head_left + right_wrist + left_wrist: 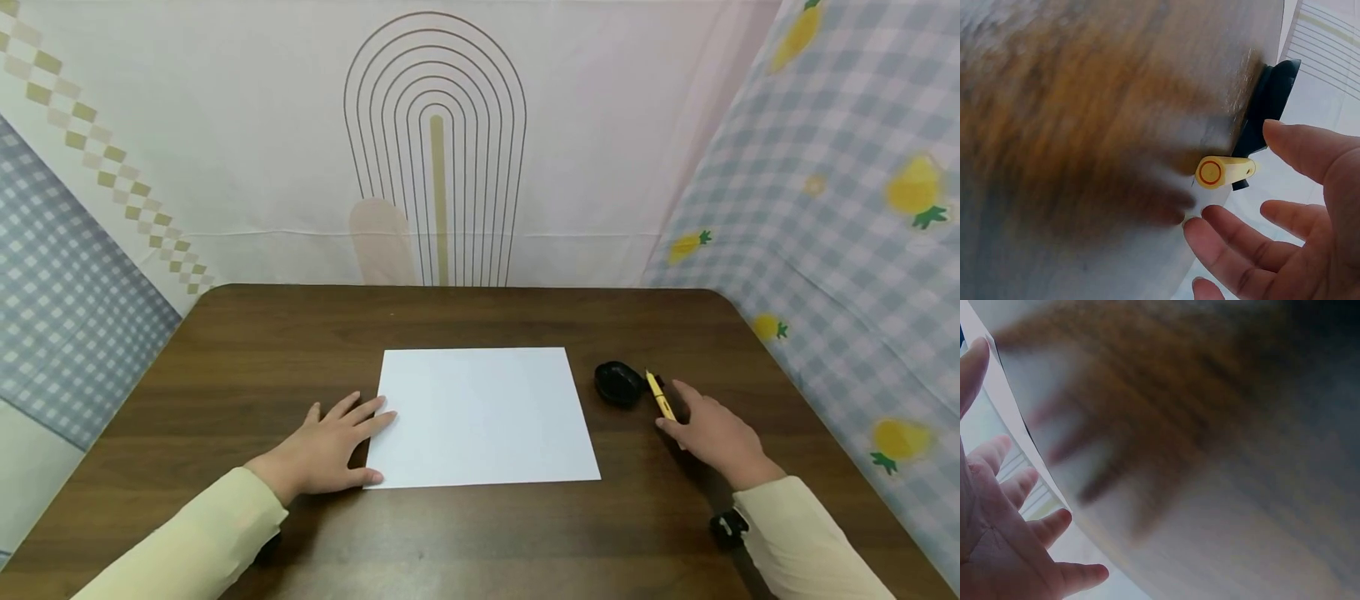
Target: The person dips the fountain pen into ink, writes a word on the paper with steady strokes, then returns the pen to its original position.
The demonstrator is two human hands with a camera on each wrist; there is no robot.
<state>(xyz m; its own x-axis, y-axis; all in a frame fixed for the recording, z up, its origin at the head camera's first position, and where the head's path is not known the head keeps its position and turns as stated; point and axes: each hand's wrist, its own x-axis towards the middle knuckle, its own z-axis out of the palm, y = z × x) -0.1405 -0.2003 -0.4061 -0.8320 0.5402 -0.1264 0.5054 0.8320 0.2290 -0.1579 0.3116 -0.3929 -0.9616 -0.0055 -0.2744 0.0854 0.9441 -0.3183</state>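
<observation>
A blank white sheet of paper (483, 417) lies on the brown wooden table (480, 542). My left hand (330, 446) rests at its left edge, fingers spread, with some fingertips and the thumb tip on the paper. To the right of the sheet, a yellow pen (660, 398) leans beside a small black dish-like object (618, 383), its upper end near that object's rim. My right hand (716, 433) is just right of the pen. In the right wrist view, the thumb and fingers stand apart around the round end of the pen (1211, 172), with a gap between.
White cloth with a line-arch print (435, 150) hangs behind the table's far edge. Blue checked cloth with yellow fruit prints (847, 208) hangs along the right side, and blue checked cloth (67, 292) hangs on the left.
</observation>
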